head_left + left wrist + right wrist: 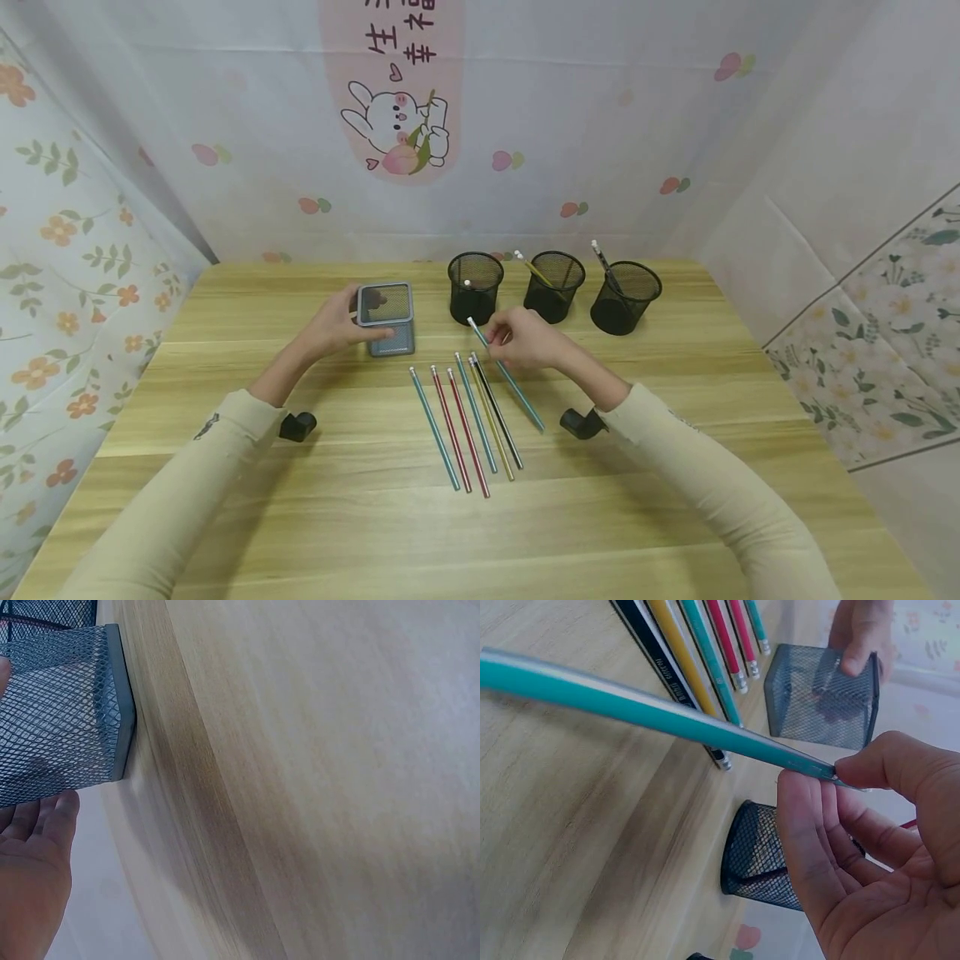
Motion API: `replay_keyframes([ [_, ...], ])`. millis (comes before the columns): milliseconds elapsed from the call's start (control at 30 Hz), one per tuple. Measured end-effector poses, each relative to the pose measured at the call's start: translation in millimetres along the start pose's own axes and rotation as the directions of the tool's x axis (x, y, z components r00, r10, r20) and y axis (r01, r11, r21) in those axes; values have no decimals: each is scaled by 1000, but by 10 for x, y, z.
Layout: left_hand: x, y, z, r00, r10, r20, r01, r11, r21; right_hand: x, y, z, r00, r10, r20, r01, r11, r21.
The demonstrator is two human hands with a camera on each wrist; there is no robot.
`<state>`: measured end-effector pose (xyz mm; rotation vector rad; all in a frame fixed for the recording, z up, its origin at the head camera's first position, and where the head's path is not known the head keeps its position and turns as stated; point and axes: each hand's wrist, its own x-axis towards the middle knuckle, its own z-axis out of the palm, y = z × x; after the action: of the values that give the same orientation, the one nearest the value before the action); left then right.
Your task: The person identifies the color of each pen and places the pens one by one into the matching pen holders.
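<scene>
My left hand [332, 323] grips a grey square mesh pencil holder [403, 336] at its left side, thumb across the front. In the left wrist view, the fingers lie along the holder's mesh wall [60, 720]. My right hand [527, 340] pinches a teal pencil [521, 394] between thumb and fingertips near its white eraser end. The right wrist view shows that pencil [667, 720] slanting across above the table. Left of it, several pencils lie in a loose row: a black one [501, 417], a yellow one [495, 427], red ones [467, 429] and teal ones [435, 429].
Three round black mesh cups stand along the back: a left cup [476, 302] with a white-ended pencil, a middle cup [550, 302] with a yellow pencil, and a right cup [619, 312] with a black pencil. Behind them hangs a printed curtain [600, 125].
</scene>
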<state>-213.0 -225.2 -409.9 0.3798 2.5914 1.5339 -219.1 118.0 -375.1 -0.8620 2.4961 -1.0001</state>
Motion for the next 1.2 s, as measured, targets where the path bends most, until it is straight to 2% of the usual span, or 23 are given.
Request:
replay_keyframes([
  [200,2,1,2,1000,-6,-1,6,1000,-9,-11,1,-21,1000,-16,-5,16,1000,5],
  [467,2,25,3,1000,7,5,-7,1000,-3,-24,-43,-92,994,-100,-31,101,995,25],
  [633,1,27,4,1000,-7,2,7,1000,-7,-22,-86,-119,990,-134,-35,135,991,27],
  [900,-15,10,-2,1000,5,-4,-5,1000,-2,-32,-182,-153,986,-158,-60,160,987,29],
  [1200,-11,3,-3,1000,5,-4,-5,1000,-11,-52,-253,-184,973,-210,-97,216,975,47],
])
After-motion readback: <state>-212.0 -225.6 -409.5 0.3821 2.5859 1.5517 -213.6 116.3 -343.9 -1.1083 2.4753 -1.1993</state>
